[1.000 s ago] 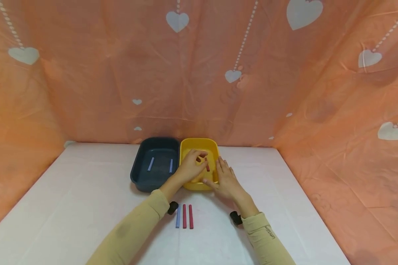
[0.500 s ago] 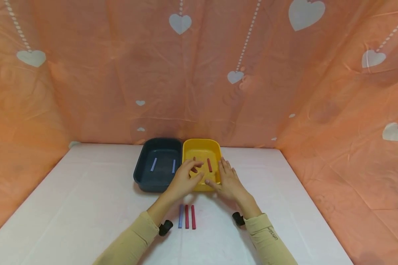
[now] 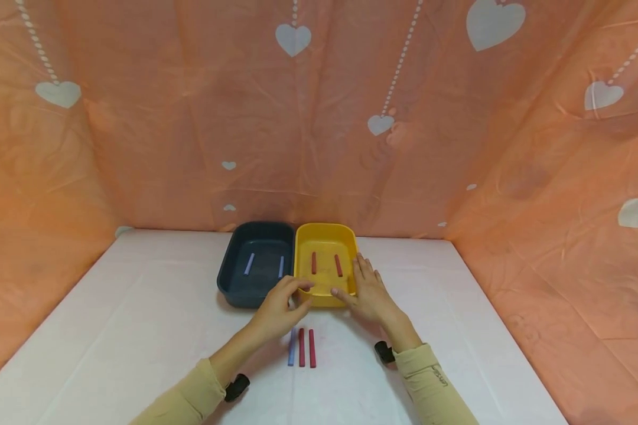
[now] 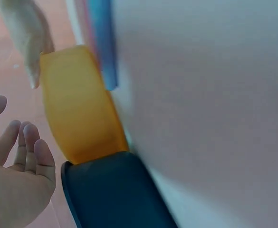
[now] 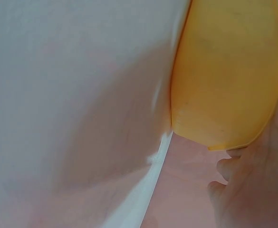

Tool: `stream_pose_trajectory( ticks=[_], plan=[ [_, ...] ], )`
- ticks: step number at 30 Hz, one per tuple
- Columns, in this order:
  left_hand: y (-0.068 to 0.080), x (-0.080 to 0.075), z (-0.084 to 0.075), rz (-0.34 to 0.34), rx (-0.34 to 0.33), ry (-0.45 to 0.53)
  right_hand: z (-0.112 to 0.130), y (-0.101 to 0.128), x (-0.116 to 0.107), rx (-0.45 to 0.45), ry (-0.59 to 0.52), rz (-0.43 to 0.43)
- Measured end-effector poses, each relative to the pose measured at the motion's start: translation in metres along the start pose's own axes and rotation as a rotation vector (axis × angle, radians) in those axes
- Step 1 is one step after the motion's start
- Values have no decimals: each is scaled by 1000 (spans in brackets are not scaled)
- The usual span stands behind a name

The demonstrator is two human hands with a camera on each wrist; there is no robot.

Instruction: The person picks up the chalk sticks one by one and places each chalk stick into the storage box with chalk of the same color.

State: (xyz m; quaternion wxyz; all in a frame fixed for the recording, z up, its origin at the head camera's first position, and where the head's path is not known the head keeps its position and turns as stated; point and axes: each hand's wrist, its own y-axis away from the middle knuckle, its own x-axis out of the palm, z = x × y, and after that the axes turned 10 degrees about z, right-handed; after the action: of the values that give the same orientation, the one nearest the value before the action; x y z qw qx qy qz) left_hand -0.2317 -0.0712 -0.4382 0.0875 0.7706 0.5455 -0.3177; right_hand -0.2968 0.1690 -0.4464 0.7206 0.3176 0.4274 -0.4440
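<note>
Left hand (image 3: pixel 279 310) empty, fingers loosely spread above three sticks (image 3: pixel 301 355); right hand (image 3: pixel 371 292) flat against yellow tray (image 3: pixel 325 300).
Risk — fingers knock the close-packed sticks, or probably pinch two; the right hand could shove the tray against the dark tray (image 3: pixel 255 298).

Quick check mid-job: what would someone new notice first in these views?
Two trays side by side at the table's far middle: a dark blue tray holding two blue sticks, a yellow tray holding two red ones. The right hand rests on the yellow tray's near corner; the left hand hovers above three sticks.
</note>
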Motion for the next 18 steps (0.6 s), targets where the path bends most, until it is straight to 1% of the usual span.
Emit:
stream_pose_trajectory(
  ticks=[5, 10, 16, 18],
  plan=[
    [10, -2, 7, 73, -17, -78, 1, 1, -1, -1, -9, -4],
    [18, -4, 14, 144, -45, -183, 0, 1, -1, -2, -12, 0],
    [26, -5, 16, 252, -31, -315, -1, 0, 0, 5, 3, 7],
    [28, -4, 17, 287, -41, -355, -1, 0, 0, 10, 1, 9]
  ],
)
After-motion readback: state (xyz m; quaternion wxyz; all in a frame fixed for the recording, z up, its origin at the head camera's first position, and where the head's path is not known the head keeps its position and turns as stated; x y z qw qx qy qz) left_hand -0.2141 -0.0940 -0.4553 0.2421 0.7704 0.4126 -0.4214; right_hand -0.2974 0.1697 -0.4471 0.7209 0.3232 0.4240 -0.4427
